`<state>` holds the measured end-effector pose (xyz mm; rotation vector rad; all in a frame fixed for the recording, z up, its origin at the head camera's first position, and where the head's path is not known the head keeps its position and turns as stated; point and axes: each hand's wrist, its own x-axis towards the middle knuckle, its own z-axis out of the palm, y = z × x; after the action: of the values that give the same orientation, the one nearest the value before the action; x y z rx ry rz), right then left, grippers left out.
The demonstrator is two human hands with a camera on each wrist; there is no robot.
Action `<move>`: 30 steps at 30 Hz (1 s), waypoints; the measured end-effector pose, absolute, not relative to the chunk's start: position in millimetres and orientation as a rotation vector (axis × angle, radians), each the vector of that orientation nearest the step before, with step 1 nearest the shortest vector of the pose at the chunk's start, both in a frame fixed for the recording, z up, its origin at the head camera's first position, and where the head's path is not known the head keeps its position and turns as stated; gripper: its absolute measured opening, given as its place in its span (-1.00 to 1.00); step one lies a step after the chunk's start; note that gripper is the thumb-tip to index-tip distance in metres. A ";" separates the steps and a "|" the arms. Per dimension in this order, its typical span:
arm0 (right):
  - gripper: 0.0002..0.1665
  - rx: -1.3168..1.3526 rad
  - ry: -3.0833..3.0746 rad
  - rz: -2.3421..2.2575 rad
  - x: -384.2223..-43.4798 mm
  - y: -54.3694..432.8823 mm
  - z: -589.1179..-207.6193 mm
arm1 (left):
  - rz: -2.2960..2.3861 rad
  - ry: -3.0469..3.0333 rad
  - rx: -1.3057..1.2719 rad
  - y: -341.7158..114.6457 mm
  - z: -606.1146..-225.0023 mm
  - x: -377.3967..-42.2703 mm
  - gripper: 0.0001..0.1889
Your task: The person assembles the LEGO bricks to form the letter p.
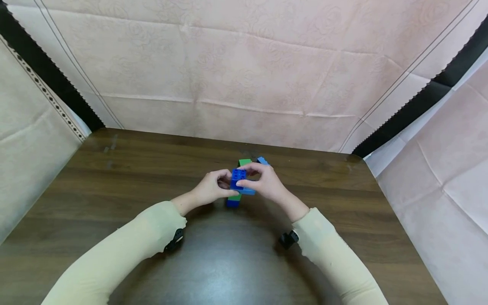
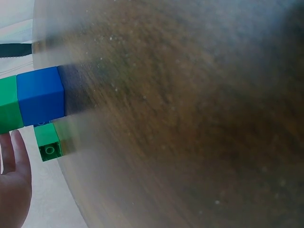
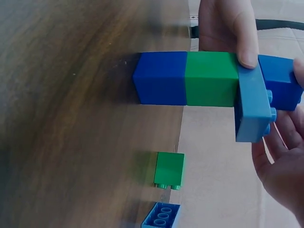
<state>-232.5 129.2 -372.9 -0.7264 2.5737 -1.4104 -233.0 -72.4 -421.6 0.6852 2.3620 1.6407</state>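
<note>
I had both hands together over the middle of the table (image 1: 114,178), each grasping the same stack (image 1: 239,186) of toy bricks. My left hand (image 1: 209,189) pinched it from one side, thumb and fingers curled on it; my right hand (image 1: 267,184) curled round the top from the other. The stack stood upright with its foot on the wood: a dark blue brick (image 3: 160,78) at the bottom, a green brick (image 3: 211,79) above it, then a light blue plate (image 3: 251,107) set crosswise and another blue brick (image 3: 280,85) on top, studs up. Its long axis ran straight up from the table between my palms.

Just beyond my fingers lay two loose pieces, a green block (image 1: 244,162) and a light blue block (image 1: 262,160), near each other and apart from the stack. Outward from there I had bare wood on every side, well clear of the table's far edge and of the pink cloth (image 1: 244,63) hanging behind it.

My fingers hid most of the stack's middle in the head view. The left wrist view was blurred and cut the stack off at the frame edge, showing only its lower bricks.
</note>
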 end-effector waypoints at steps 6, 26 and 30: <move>-0.48 -0.813 2.452 -1.452 -241.4 138.2 -370.0 | 1.622 2.365 0.657 -72.1 -419.8 -231.4 -0.69; -0.48 -0.345 2.566 -1.606 -300.6 151.2 -410.9 | 1.586 2.378 0.581 -70.8 -415.9 -231.0 -0.67; -0.39 -0.282 2.558 -1.533 -302.3 146.3 -418.2 | 1.577 2.374 0.587 -69.9 -401.9 -222.1 -0.70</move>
<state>-302.3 146.3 -418.2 -0.2823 2.5585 -1.5334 -222.1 -69.9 -401.9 0.5871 2.3743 1.5768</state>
